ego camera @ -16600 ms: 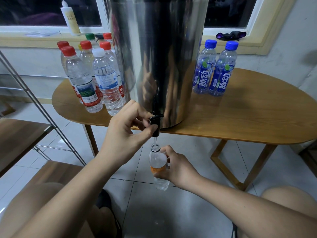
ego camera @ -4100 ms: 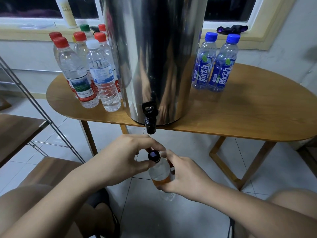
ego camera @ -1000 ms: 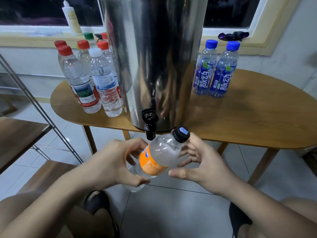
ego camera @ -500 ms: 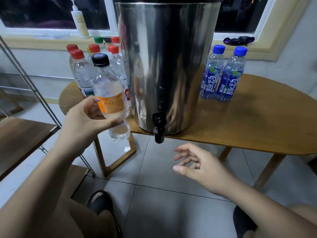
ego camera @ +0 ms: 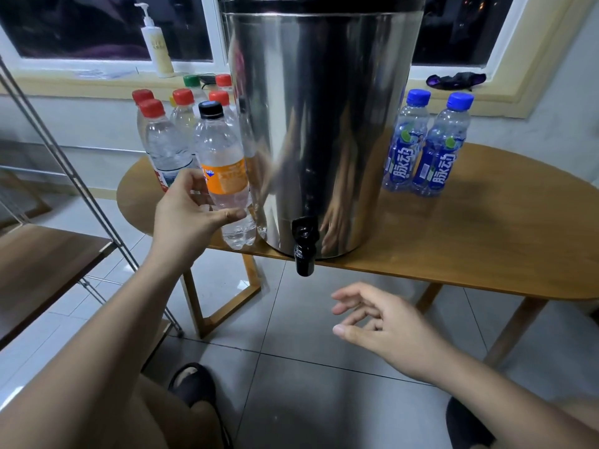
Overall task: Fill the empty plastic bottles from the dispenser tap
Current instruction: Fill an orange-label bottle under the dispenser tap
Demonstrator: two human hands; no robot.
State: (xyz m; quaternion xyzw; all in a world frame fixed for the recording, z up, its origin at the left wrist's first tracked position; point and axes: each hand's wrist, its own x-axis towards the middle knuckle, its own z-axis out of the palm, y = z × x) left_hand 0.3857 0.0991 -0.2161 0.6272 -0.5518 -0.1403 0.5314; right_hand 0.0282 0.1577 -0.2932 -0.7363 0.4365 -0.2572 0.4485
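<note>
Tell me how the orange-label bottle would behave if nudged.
The orange-label bottle looks full, so probably heavy for its size. Tall, narrow, near the table edge, it might tip off. Its black cap is on, so spills seem unlikely.

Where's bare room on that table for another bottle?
Right of the steel dispenser, the table is bare in front of and beyond the two blue-capped bottles. The left end is crowded: red-capped bottles, plus the orange-labelled bottle the left hand grips.
</note>
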